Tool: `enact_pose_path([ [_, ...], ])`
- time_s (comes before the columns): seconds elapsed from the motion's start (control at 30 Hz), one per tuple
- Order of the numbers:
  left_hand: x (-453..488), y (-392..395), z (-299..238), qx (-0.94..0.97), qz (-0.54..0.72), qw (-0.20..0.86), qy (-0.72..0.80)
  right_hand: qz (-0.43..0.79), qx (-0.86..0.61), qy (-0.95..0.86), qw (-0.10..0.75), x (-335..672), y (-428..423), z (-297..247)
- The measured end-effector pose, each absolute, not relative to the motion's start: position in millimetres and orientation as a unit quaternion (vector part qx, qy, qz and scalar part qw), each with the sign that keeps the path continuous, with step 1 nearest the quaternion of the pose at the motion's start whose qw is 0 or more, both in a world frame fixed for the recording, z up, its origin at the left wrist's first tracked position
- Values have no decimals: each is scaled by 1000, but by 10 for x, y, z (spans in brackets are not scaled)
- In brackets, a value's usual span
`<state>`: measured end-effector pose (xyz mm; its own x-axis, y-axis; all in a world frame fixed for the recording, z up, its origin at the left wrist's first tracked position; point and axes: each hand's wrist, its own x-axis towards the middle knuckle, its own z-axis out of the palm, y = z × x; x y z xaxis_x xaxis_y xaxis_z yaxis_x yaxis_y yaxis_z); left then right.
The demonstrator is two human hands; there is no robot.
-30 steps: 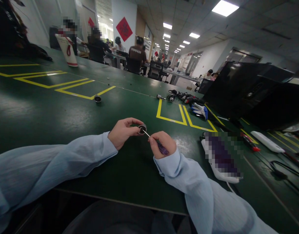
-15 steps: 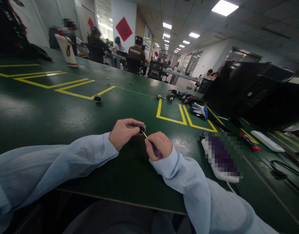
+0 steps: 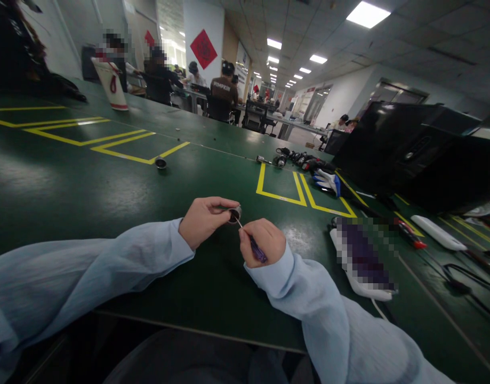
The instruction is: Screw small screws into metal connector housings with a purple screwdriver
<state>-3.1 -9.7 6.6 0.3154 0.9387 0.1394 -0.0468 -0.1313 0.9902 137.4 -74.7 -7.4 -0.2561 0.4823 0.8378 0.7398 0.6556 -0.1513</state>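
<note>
My left hand pinches a small round metal cup-like part between thumb and fingers, its dark hollow side turned toward me. My right hand is closed around the purple handle of a screwdriver. The thin shaft points up and left, and its tip sits at the hollow of the round part; whether it touches the inside I cannot tell. Both hands are just above the green table. A similar dark round cup-like part lies on the table, beyond my left hand.
Yellow tape marks outlines on the green table. To the right lie a blue-and-white glove, a white device with a blurred screen, cables and a dark monitor. A white cup stands far left. People sit at desks beyond.
Both hands have shifted very slightly to the right and down, with the round part and screwdriver still in them. The things on the table look the same.
</note>
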Motion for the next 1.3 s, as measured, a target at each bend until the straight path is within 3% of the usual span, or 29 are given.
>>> enact_pose_path([
  [0.73, -29, -84, 45, 613, 442, 536, 376, -133, -378, -802, 443, 1357, -779, -62],
  [0.87, -43, -40, 4, 603, 434, 559, 369, -43, -428, -739, 519, 1460, -853, 92],
  [0.97, -62, -3, -10, 562, 431, 602, 369, 117, -538, -612, 567, 1596, -843, 225],
  [1.1, -86, 27, -2, 495, 423, 664, 368, 241, -596, -531, 552, 1719, -738, 249],
  [1.3, -82, -10, 65, 474, 412, 683, 373, 254, -618, -550, 501, 1742, -626, 96],
])
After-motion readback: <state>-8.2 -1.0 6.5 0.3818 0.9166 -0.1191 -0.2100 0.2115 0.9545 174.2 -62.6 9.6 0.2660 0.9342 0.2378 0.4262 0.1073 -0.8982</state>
